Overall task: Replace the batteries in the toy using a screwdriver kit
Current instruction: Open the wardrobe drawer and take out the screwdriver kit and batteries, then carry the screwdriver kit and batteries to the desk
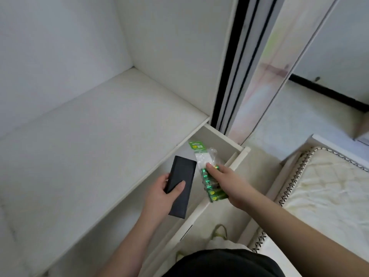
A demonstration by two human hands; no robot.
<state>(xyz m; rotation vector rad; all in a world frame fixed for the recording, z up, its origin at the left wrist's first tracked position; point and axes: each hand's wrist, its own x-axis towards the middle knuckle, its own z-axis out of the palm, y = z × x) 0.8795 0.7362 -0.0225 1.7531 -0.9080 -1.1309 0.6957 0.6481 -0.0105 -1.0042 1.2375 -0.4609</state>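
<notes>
We looked down from head height at an open white drawer [223,145] set under a wide white shelf [95,140] inside a cupboard. Both of our bare hands were over the drawer. Our left hand [159,193] was closed around a flat black rectangular case [180,184], thumb lying across its top face and fingers wrapped under its left edge; the case tilted away from us, its far end pointing up toward the shelf edge. We could not tell from this view what the case contained. Our right hand [225,181] gripped a pack of green batteries [211,188], thumb pressed on top near the pack's middle and fingers curled beneath. The pack was a strip of green cells in clear wrapping with a green and white card header at its far end, and the crinkled plastic there looked partly empty. The case and the battery pack were just beside each other, not touching, the case on the left. The toy was not visible. To the right of the drawer stood a tall sliding door track with dark strips [229,76], and further right lay a bed with a cream quilted mattress [327,188]. At the bottom edge we saw our dark clothing [223,263] and a yellow-green shoe [219,232] on the pale floor
</notes>
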